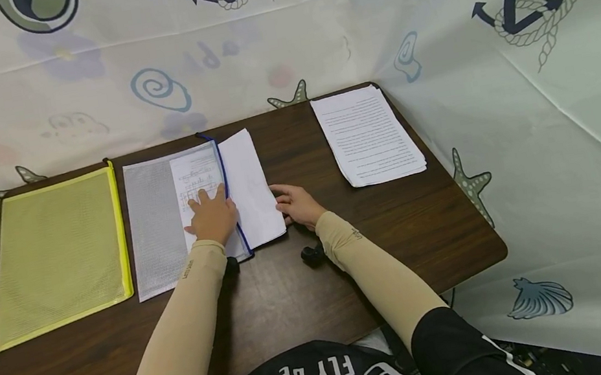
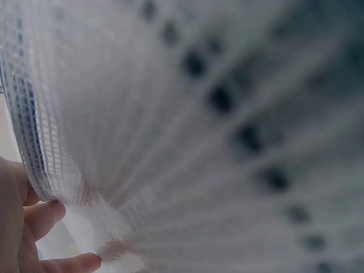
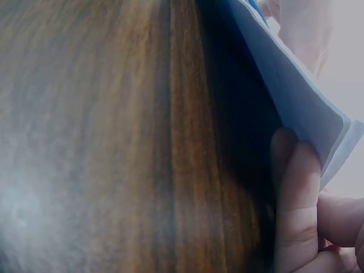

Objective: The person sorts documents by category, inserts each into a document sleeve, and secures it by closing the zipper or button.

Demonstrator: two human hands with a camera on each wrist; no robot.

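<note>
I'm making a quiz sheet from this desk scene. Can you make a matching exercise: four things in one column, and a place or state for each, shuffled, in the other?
Things:
1. yellow mesh pouch
2. blue-edged mesh pouch
3. paper stack
4. right hand

Places or states:
A. far right of the table
B. under the left hand
C. at the edge of the half-inserted sheets
D. far left, untouched

Pairs: 1-D, 2-B, 3-A, 4-C

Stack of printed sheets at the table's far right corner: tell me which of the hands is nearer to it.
Right. The right hand lies left of the stack of printed sheets, at the loose papers' edge; the left hand presses the mesh pouch, farther left.
</note>
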